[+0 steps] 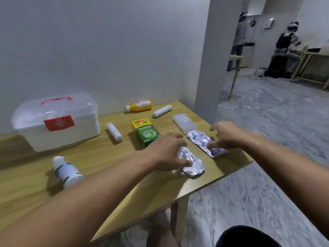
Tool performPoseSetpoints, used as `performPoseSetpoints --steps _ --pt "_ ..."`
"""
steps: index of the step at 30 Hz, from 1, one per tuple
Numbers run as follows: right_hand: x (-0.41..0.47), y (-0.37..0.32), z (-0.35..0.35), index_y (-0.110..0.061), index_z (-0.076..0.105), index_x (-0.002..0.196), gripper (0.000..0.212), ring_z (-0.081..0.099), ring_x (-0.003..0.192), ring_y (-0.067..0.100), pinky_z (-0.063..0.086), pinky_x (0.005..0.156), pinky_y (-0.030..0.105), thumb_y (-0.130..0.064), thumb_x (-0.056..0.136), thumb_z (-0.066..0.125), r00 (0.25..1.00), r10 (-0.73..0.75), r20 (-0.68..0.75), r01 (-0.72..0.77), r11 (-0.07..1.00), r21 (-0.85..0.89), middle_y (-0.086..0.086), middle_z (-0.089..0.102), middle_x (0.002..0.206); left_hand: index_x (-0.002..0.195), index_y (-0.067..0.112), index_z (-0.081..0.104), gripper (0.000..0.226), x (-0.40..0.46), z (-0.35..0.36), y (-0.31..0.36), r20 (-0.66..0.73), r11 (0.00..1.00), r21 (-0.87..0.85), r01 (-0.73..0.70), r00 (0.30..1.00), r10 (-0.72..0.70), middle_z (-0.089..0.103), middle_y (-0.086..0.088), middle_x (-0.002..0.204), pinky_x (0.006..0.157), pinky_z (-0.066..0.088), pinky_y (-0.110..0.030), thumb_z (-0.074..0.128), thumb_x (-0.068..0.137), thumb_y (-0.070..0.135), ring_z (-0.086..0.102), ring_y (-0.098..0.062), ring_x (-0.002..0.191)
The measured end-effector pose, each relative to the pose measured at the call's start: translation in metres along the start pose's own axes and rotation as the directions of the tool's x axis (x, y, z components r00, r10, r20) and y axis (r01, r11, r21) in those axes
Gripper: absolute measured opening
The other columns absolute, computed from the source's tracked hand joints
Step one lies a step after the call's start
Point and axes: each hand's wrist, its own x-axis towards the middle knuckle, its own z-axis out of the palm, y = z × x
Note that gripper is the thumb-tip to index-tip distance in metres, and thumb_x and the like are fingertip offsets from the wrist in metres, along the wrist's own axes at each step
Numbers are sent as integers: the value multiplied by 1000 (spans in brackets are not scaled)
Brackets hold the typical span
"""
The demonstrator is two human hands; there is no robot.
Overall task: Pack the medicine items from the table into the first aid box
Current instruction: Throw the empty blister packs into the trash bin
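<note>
Resting under both hands [167, 150], two foil blister strips [193, 164], table's near corner

Pale grey wall [106, 41], wooden table [160, 189], mottled grey floor [267, 131], square pillar [208, 59]

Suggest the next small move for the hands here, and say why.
Probably close the fingers and lift both blister packs. The left hand already rests on the near blister pack, and the right hand touches the far blister pack, yet both packs lie flat on the table. The first aid box looks closed, so opening it must follow.
</note>
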Motion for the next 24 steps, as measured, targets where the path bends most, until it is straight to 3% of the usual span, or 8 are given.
performPoseSetpoints --steps 6,9,12,14,17,20,24 --pt "-18 27 3 -9 60 117 80 58 104 30 51 86 40 -60 59 77 980 181 81 -188 977 96 11 64 116 145 18 30 101 19 14 8 164 987 31 155 974 -158 15 -9 158 112 24 -38 71 64 63 20 -25 142" --pt "-29 42 0 -4 60 105 72 62 83 29 53 61 33 -56 60 80 954 265 143 -284 948 141 14 64 103 142 18 31 108 28 18 12 205 972 26 233 951 -234 26 -8 153 107 29 -40 71 57 70 26 -27 138" --pt "-42 55 -1 -2 63 93 52 61 69 27 54 47 33 -42 66 82 927 312 207 -361 891 274 12 61 90 129 16 45 101 35 21 22 148 968 13 249 957 -248 49 -7 134 97 40 -41 72 50 72 41 -25 122" --pt "-50 64 -2 -1 68 81 35 67 69 26 59 50 36 -32 71 81 923 316 221 -377 858 349 12 65 81 122 16 50 96 38 22 30 64 971 -2 241 969 -240 55 -5 126 92 45 -41 75 46 70 48 -25 114" --pt "-64 76 -3 2 71 85 31 69 72 28 60 55 36 -22 69 84 920 339 195 -392 806 444 14 67 78 120 15 54 90 44 24 48 -35 975 -66 211 976 -213 59 -5 121 88 47 -37 82 45 56 54 -25 110" --pt "-76 91 -4 -1 74 82 23 63 61 23 60 56 36 -14 66 85 921 356 160 -385 762 520 13 67 74 118 12 55 76 53 28 68 -78 977 -153 148 984 -161 61 -6 116 86 47 -36 85 53 38 55 -26 108" --pt "-97 120 -1 0 72 79 12 62 58 25 58 52 34 -5 71 78 897 412 162 -426 701 573 19 68 76 110 11 63 43 65 39 104 -72 961 -272 57 994 -80 66 -7 110 74 39 -27 75 74 29 59 -26 104"
